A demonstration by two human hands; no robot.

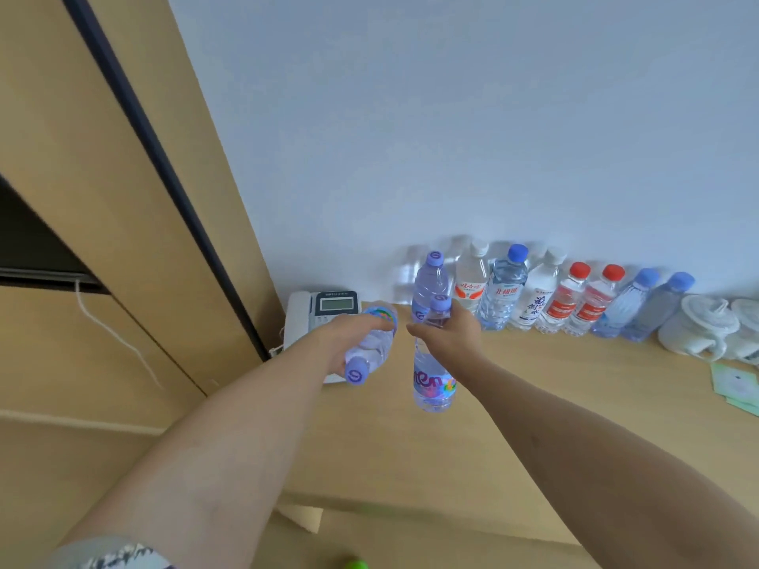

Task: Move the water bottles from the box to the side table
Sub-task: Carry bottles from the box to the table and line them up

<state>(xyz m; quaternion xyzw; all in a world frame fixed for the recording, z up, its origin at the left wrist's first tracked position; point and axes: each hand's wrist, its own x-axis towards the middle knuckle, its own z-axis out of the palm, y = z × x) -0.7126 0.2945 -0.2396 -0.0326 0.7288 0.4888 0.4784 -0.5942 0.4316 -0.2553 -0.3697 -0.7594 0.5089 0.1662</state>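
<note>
Left hand gripped a tilted bottle; right hand pinched an upright bottle at its neck, at 3 o'clock of the first (full, probably heavy, slick thin plastic; grasp mid-body).

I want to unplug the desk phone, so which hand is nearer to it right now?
Left. The left hand holds a tilted bottle right in front of the phone, overlapping it. The right hand grips an upright bottle farther right, clear of it.

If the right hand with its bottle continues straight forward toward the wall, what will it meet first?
Probably the purple-capped bottle standing at the left end of the row by the wall. It is right behind the right hand and its held bottle, though depth between them is unclear.
</note>
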